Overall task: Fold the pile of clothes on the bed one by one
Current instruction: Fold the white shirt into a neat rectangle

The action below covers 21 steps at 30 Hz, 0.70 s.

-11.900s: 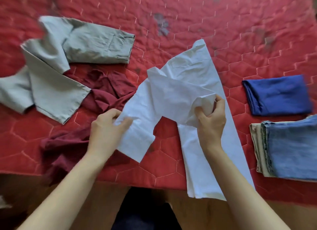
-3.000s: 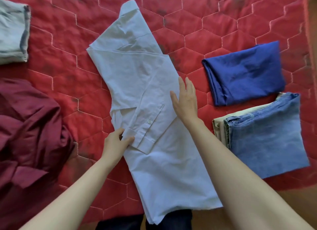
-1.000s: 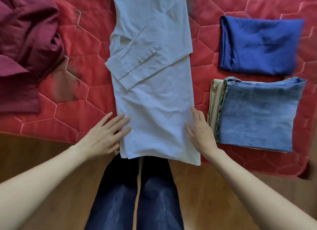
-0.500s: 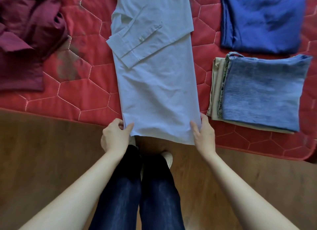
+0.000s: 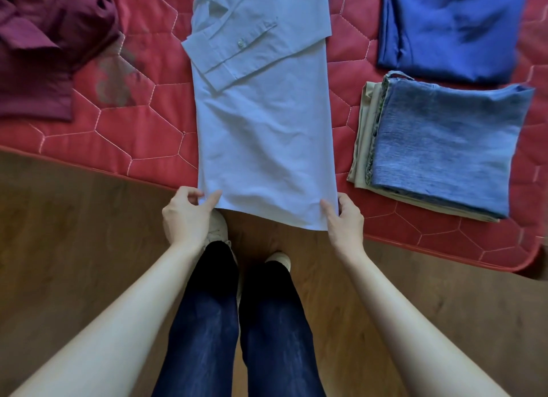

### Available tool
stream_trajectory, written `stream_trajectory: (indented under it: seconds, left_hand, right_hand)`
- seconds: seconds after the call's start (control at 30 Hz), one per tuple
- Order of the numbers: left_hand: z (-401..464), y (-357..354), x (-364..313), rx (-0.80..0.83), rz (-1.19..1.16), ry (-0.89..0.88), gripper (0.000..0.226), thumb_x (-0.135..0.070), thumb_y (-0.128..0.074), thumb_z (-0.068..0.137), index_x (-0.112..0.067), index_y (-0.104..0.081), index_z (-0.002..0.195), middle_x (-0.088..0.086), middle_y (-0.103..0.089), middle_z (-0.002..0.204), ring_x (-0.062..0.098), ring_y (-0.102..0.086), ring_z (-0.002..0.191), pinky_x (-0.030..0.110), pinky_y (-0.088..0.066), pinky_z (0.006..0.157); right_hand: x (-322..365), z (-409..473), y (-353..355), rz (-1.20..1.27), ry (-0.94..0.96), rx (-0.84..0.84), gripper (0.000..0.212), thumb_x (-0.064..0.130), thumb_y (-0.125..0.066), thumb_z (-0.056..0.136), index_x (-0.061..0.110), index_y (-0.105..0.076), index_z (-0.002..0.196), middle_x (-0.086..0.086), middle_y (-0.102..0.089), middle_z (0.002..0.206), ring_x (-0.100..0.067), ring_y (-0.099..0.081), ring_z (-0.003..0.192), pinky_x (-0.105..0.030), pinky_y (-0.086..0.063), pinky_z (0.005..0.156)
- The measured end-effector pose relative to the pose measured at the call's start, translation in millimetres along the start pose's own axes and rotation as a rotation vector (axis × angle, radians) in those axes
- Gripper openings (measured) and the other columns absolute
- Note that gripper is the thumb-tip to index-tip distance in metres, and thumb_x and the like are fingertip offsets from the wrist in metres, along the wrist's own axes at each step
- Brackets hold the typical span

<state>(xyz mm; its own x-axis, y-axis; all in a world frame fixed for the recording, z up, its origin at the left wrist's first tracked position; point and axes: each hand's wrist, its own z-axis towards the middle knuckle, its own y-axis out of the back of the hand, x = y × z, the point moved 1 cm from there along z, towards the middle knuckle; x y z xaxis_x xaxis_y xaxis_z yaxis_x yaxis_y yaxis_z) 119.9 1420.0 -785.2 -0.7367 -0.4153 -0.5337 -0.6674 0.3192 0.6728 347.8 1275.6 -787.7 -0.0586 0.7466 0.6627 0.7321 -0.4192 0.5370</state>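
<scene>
White shirt (image 5: 264, 136) hem in both hands

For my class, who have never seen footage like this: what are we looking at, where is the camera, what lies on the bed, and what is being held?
There is no machine here. The picture comes from a camera worn on a person's head, looking down at their own arms, legs and shoes.

The left hand and right hand each pinch a bottom corner of a pale blue shirt, already folded into a long strip with a cuffed sleeve laid across it. It lies on a red quilt, its lower edge hanging over the wooden floor.

To the right lie a folded dark blue garment and folded jeans on top of a beige piece. A crumpled maroon garment waits at the left.
</scene>
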Motion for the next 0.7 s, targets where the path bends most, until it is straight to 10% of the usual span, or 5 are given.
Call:
stream_trajectory:
  seconds: [0.53,0.7]
  left_hand:
    - [6.7,0.7,13.8,0.092,-0.48,0.105,0.012,-0.011,-0.078,0.078,-0.017,-0.069,0.075,-0.002,-0.068,0.069,0.013,-0.068,0.069,0.025,-0.057,0.071]
    - [20.2,4.0,19.5,0.169,-0.299,0.062,0.02,-0.004,-0.078,0.075,-0.021,-0.068,0.08,0.001,-0.068,0.074,0.015,-0.067,0.067,0.024,-0.056,0.069]
  right_hand:
    - [-6.1,-1.5,4.7,0.028,-0.025,0.033,0.014,0.027,-0.057,0.093,0.016,-0.063,0.086,-0.002,-0.062,0.074,-0.006,-0.048,0.065,-0.022,-0.036,0.057]
    - [-10.3,0.1,6.4,-0.008,-0.044,0.039,0.007,0.026,-0.06,0.091,0.02,-0.064,0.093,0.007,-0.066,0.079,-0.013,-0.057,0.074,-0.017,-0.04,0.061]
